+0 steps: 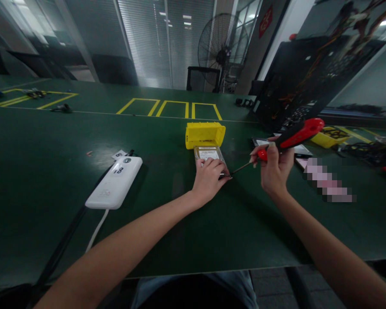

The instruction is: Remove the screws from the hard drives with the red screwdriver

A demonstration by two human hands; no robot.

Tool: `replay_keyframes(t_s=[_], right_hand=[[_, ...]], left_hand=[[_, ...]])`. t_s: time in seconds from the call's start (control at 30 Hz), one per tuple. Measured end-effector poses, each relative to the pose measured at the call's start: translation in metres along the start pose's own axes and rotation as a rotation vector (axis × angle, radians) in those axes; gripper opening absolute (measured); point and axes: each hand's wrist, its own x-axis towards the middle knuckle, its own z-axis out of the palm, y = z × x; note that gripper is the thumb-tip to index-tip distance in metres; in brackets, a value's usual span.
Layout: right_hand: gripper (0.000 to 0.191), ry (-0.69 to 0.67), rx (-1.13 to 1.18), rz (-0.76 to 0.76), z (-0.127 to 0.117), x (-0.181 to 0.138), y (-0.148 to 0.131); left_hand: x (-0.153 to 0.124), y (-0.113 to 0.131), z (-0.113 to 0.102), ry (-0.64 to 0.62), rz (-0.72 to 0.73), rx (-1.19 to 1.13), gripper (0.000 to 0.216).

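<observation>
On the green table lies a hard drive (208, 153) with a white label, its far end against a yellow plastic bin (206, 134) tipped on its side. My left hand (209, 178) grips the near end of the drive and covers part of it. My right hand (275, 165) is closed around a red and black screwdriver (296, 135), its shaft slanting down to the left. The screwdriver tip meets the near right corner of the drive, beside my left fingertips. Whether a screw sits under the tip, I cannot make out.
A white power bank (116, 184) with a cable lies to the left. At the right stand an open black computer case (289, 90) and another yellow bin (330, 136), near tangled cables (366, 152). Yellow tape squares (173, 103) mark the far table.
</observation>
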Motion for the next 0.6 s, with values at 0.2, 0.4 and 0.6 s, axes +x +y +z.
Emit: replay_keyframes(t_s=[0.2, 0.4, 0.6], right_hand=[[0.028, 0.001, 0.036, 0.032, 0.0005, 0.0001, 0.0023], [0.029, -0.004, 0.025, 0.042, 0.0012, 0.0001, 0.0022], [0.028, -0.006, 0.025, 0.038, 0.0007, -0.0001, 0.0024]], left_hand=[[-0.0010, -0.0008, 0.0019, 0.036, 0.014, -0.012, 0.014], [-0.0004, 0.0001, 0.0020, 0.025, -0.001, 0.021, 0.017], [-0.0007, -0.0012, 0.0029, 0.026, 0.026, 0.028, 0.014]])
